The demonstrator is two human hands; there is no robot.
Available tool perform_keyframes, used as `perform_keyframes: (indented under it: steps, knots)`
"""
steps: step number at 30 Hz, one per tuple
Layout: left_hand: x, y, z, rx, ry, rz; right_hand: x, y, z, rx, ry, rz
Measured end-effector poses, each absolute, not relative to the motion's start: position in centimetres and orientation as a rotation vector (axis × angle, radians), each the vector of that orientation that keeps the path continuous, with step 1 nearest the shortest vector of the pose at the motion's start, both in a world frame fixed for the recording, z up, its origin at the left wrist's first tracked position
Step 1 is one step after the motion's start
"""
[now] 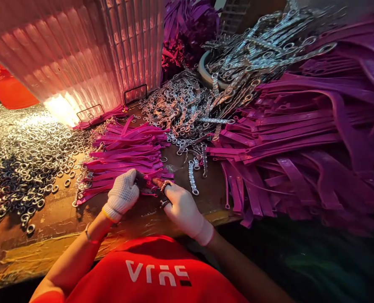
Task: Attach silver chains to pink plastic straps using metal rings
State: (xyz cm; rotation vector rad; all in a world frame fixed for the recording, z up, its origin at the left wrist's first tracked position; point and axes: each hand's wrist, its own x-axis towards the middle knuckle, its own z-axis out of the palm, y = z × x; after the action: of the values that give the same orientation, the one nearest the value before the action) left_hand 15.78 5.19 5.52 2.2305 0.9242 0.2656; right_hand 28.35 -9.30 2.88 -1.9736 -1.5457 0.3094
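Note:
My left hand (123, 193), in a knitted white glove with dark fingertips, is closed at the front of a row of magenta straps (126, 145). Its fingertips pinch the end of one magenta strap (149, 176). Close beside it, my right hand (183, 206) wears a pale glove with dark, wrapped fingertips. Thumb and fingers of this hand are pressed together near the same strap end; what they grip is too small and dark to make out. Metal fittings hang along the left ends of the row. A short metal chain (192, 176) lies right of my hands.
Loose metal rings (38, 160) form a heap on the left of the wooden table (57, 219). Chains with end rings (180, 101) pile up behind, some in a round basin (205, 69). Purple straps (300, 139) fill the right. A translucent ribbed panel (79, 50) stands at the back left.

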Motion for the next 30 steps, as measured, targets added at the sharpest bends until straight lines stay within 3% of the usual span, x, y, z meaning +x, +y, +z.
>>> perform_keyframes:
  steps: [4, 7, 18, 27, 30]
  knots:
    - [12.4, 2.5, 5.4, 1.543, 0.903, 0.206, 27.3, -9.6, 3.2, -1.975, -1.734, 0.264]
    - [11.2, 1.5, 4.5, 1.351, 0.913, 0.188, 26.4, -9.4, 3.5, -2.055, -1.846, 0.273]
    - [11.0, 1.1, 2.8, 2.039, 0.844, 0.141, 25.4, -8.5, 4.2, -2.251, -2.043, 0.362]
    - [11.2, 1.5, 0.7, 1.814, 0.762, 0.063, 26.2, -8.3, 4.3, -2.405, -1.865, 0.827]
    - [11.1, 1.0, 0.2, 1.807, 0.778, 0.039, 26.0, -8.3, 3.7, -2.481, -1.930, 0.804]
